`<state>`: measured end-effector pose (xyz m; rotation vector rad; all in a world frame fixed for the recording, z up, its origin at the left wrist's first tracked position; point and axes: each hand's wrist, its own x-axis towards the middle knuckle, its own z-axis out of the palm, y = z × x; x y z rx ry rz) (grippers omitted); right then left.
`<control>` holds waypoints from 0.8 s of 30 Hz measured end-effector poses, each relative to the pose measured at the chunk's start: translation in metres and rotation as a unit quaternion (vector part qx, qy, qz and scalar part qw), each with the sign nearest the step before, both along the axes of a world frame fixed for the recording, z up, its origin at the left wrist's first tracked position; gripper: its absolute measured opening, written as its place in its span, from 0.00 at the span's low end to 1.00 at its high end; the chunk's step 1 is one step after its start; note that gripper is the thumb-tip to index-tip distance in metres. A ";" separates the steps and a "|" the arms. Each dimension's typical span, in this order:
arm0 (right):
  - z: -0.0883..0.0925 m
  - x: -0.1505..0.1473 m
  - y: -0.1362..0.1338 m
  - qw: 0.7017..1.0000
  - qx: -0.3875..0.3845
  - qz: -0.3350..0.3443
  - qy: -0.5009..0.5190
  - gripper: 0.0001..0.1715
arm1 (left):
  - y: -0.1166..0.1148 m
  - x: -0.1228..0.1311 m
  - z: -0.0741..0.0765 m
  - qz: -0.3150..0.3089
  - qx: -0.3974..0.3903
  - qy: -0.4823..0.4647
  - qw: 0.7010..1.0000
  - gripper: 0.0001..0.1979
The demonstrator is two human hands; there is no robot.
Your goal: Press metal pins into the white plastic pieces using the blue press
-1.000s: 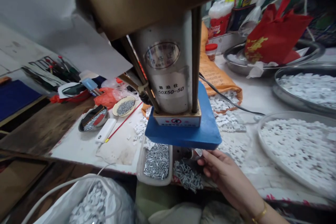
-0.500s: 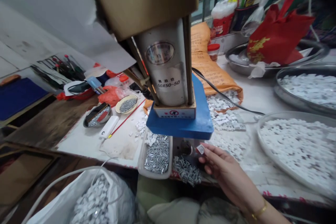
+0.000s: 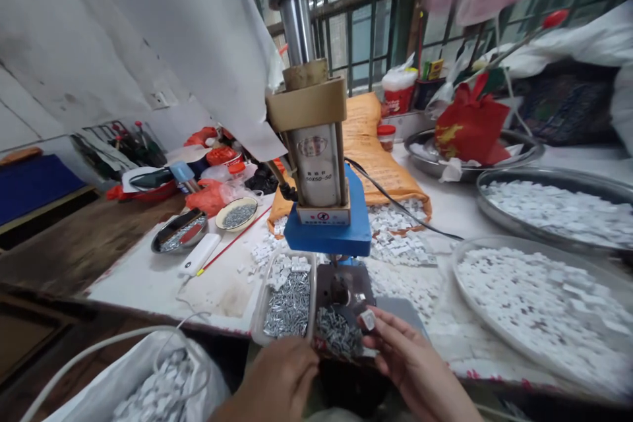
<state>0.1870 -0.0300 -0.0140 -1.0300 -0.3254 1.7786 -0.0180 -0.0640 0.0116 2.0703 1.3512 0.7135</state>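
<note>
A small press [image 3: 321, 165] with a blue plate [image 3: 329, 237] stands on the white table before me. My right hand [image 3: 410, 362] pinches a small white plastic piece [image 3: 368, 320] just beside the press's dark base [image 3: 343, 287]. A heap of small metal pins [image 3: 339, 337] lies under that hand's fingertips. My left hand [image 3: 277, 382] sits low at the table's front edge, fingers curled, below a clear tray of metal pins [image 3: 289, 303]. What the left fingers hold, if anything, is hidden.
Large round metal trays of white pieces [image 3: 534, 303] [image 3: 558, 201] fill the right side. An orange sack [image 3: 380, 158] spills white pieces behind the press. A white bag of pieces [image 3: 148, 389] hangs at lower left. Small dishes of pins [image 3: 237, 214] and a white power bank [image 3: 200, 254] lie left.
The view has pulled back and tilted up, showing the press's shaft and window. My left hand has come into view at the bottom. My right hand has drawn the white piece away from the press.
</note>
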 end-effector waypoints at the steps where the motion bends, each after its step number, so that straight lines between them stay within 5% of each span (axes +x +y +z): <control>1: -0.001 -0.001 0.000 1.000 0.004 0.006 0.003 0.18 | 0.013 0.009 -0.001 -0.029 0.024 -0.002 0.999 0.07; 6: -0.005 -0.009 0.007 0.997 0.042 0.058 0.017 0.19 | 0.049 0.049 -0.008 -0.084 0.198 -0.010 0.976 0.09; 15: -0.012 -0.013 0.022 0.962 0.111 0.104 -0.229 0.22 | 0.064 0.044 -0.028 -0.082 0.250 -0.043 0.964 0.10; 18: -0.007 0.005 0.047 0.902 0.189 0.063 -0.384 0.16 | 0.068 0.033 -0.025 -0.031 0.207 -0.073 0.975 0.09; 20: -0.007 0.023 0.075 0.815 0.221 0.025 -0.535 0.11 | 0.070 0.024 -0.024 0.000 0.182 -0.095 0.979 0.08; 24: -0.013 0.048 0.128 0.776 0.220 0.003 -0.591 0.06 | 0.069 0.010 -0.027 0.041 0.158 -0.120 0.979 0.06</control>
